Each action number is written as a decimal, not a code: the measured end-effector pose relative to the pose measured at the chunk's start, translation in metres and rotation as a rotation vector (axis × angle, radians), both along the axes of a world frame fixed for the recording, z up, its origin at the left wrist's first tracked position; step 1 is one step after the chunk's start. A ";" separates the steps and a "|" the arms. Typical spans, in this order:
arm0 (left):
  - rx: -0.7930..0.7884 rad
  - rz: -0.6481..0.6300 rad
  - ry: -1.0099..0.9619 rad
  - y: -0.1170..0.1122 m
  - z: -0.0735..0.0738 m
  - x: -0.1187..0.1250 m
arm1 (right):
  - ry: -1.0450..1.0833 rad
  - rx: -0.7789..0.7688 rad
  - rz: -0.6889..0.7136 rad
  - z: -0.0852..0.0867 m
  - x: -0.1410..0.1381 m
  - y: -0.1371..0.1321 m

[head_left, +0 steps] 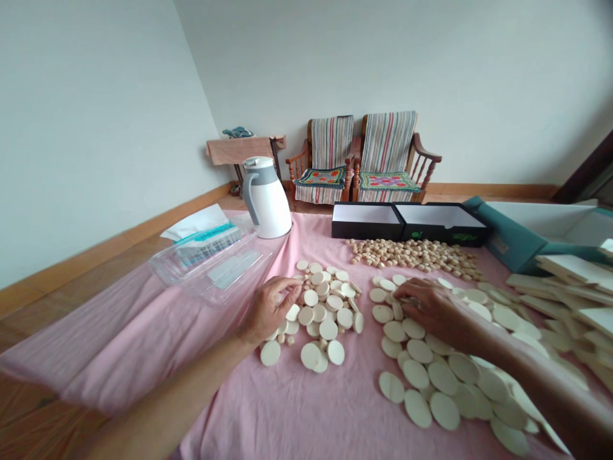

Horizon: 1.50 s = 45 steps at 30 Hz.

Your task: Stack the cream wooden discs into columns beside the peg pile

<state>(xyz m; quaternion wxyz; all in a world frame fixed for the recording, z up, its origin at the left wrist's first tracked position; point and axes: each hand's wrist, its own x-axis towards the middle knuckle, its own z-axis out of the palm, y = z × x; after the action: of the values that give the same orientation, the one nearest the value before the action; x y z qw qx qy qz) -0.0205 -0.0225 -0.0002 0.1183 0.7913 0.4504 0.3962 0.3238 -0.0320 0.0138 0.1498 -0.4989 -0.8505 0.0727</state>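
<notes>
The left hand (pixel 268 310) rests against the edge of a heap of cream round discs (pixel 320 313), its fingers (pixel 290 285) drawn together near the top of the heap. Whether they pinch a disc cannot be told from this view. The right hand (pixel 433 310) lies over the far end of a wider spread of matching discs (pixel 421 377), its fingers (pixel 407 291) curled down and close together, and anything clamped under them is hidden.

With the person at the centre and the far wall at 12 o'clock, the heap sits near 11 o'clock and the spread near 2 o'clock, both on a pink cloth (pixel 268 409) covering the worktop. In the heap the discs overlap, some tilted on edge, while the spread lies flatter and more loosely. A broad patch of small round pieces (pixel 412 255) lies at 12 o'clock, just before two open black boxes (pixel 407 223). Stacked pale slats (pixel 569 300) lie at 3 o'clock, a green carton (pixel 507 233) behind them. A white flask (pixel 265 198) and a clear plastic box (pixel 205 255) stand around 10 o'clock
</notes>
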 end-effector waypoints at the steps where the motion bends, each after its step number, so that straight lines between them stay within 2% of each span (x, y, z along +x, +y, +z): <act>1: 0.007 0.007 0.006 0.001 0.000 -0.003 | 0.001 -0.008 0.000 -0.001 0.000 0.000; 7: 0.027 0.045 0.059 0.007 -0.003 -0.018 | 0.010 -0.022 -0.011 -0.002 0.001 0.000; 14: 0.005 0.041 0.072 0.010 -0.003 -0.017 | 0.036 0.008 -0.024 0.001 -0.003 -0.002; 18: -0.022 -0.007 0.080 0.009 0.000 -0.012 | 0.100 0.081 0.016 0.016 -0.018 -0.005; 23: -0.021 -0.052 0.102 0.009 0.001 -0.010 | 0.084 0.016 0.075 0.037 -0.056 -0.001; 25: -0.025 -0.083 0.104 0.010 0.001 -0.011 | 0.057 -0.015 0.074 0.035 -0.071 0.006; 28: -0.038 -0.120 0.102 0.011 0.000 -0.013 | -0.032 -0.030 0.041 0.023 -0.088 0.018; 32: -0.048 -0.120 0.107 0.012 0.000 -0.014 | -0.104 -0.021 -0.030 0.007 -0.098 0.029; 35: -0.055 -0.112 0.104 0.013 0.000 -0.014 | -0.021 0.000 -0.062 0.014 -0.090 0.027; 39: -0.068 -0.100 0.103 0.014 0.000 -0.013 | 0.109 0.060 -0.115 0.041 -0.050 0.010; 43: -0.068 -0.099 0.115 0.016 0.000 -0.012 | -0.001 -0.062 -0.192 0.060 0.004 -0.005; 45: -0.068 -0.098 0.117 0.016 0.000 -0.012 | -0.031 -0.086 -0.194 0.063 0.016 -0.009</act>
<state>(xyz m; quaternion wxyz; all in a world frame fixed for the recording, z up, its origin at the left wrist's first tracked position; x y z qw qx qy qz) -0.0322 -0.0061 0.0000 0.1378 0.8298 0.4303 0.3274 0.3399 -0.0410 0.0767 0.1214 -0.5861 -0.7964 0.0867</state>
